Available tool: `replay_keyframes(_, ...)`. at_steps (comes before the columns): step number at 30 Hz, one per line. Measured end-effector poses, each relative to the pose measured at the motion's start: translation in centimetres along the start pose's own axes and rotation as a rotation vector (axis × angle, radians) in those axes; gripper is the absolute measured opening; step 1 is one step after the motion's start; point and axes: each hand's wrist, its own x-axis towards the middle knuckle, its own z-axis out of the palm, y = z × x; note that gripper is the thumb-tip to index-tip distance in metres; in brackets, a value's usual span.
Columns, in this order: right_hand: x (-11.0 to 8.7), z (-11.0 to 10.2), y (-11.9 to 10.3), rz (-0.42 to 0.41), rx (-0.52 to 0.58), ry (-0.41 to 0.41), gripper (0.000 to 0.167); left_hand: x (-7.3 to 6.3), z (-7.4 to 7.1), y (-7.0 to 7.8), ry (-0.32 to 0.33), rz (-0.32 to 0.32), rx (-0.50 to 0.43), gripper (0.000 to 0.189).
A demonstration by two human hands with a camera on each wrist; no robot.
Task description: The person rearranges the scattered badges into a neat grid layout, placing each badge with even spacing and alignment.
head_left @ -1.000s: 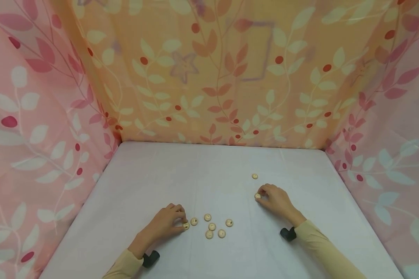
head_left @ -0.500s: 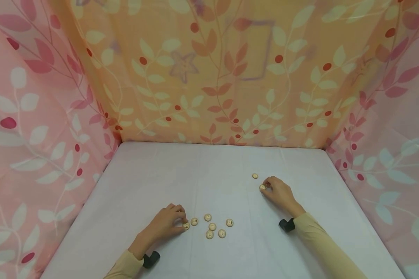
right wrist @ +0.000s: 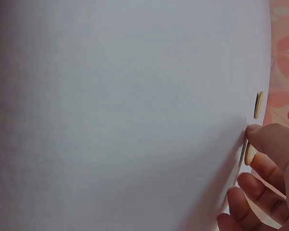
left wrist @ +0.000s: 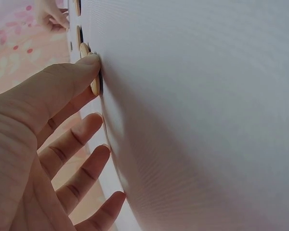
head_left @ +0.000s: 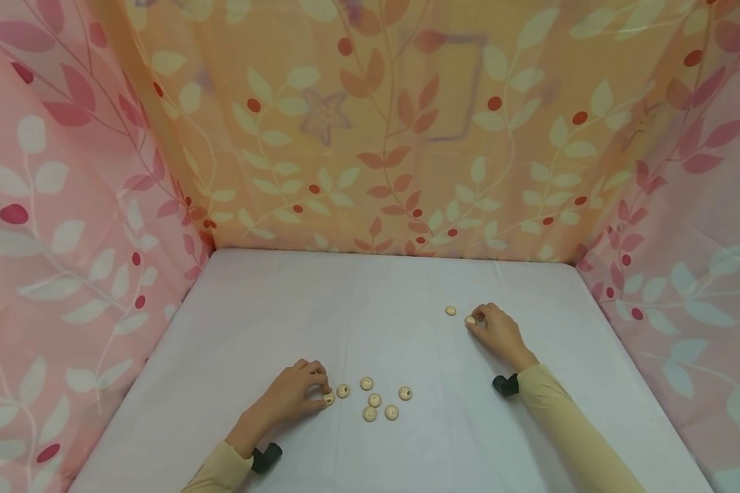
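Observation:
My left hand (head_left: 291, 395) pinches a small round wooden disc (head_left: 329, 399) between thumb and forefinger, low at the white tabletop. In the left wrist view that disc (left wrist: 95, 85) stands edge-on under the thumb, and the other fingers are spread loosely. Toward the back right, my right hand (head_left: 499, 333) pinches another wooden disc (head_left: 470, 320) at the cloth. Its edge (right wrist: 250, 155) shows below the thumb in the right wrist view. Just left of it lies a single disc (head_left: 451, 311). Dark markings show on the discs, too small to read.
Several similar discs lie loosely grouped at the middle front, among them one (head_left: 342, 391) close to my left hand and one (head_left: 405, 393) at the group's right. A white cloth (head_left: 321, 301) covers the table. Leaf-patterned curtains (head_left: 370, 137) enclose the back and sides.
My right hand has moved away from me and slightly right with its disc, coming level with the single disc at the back. My left hand and the middle group have stayed put.

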Motion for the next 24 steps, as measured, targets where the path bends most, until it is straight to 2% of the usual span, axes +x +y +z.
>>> replay_keyframes(14, 1.0, -0.4, 0.6, 0.026, -0.013, -0.012, 0.025, -0.2, -0.2, 0.1, 0.011, 0.006, 0.004, 0.014)
replay_keyframes(24, 1.7, -0.4, 1.1, 0.042, -0.016, -0.043, 0.027, -0.1, -0.1, 0.1, 0.051, 0.037, 0.005, 0.015)
